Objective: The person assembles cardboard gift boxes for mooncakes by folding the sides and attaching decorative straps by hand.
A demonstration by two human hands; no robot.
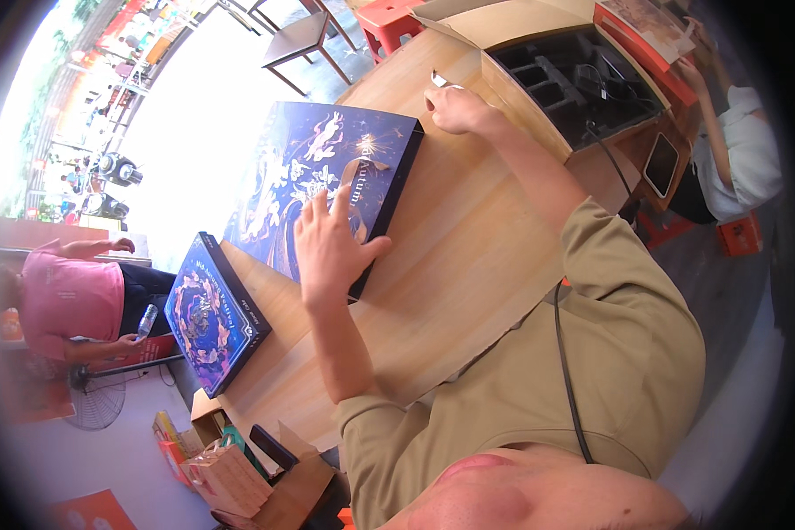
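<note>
A large dark-blue mooncake gift box, printed with rabbits and bearing writing, lies on the wooden tabletop. Over its near side is my left hand, palm down with fingers apart. The hand looks to rest on the lid, though I cannot tell how firmly. A beige ribbon loops across the lid beside its fingertips. Beyond the box's right corner, my right hand is closed around a small white object; what it is cannot be made out. Another blue mooncake box sits at the table's left edge.
An open cardboard carton with black foam and cables stands at the right. Near it are a phone and a person holding a red box. Another person holds a bottle at left. Paper bags fill the lower left.
</note>
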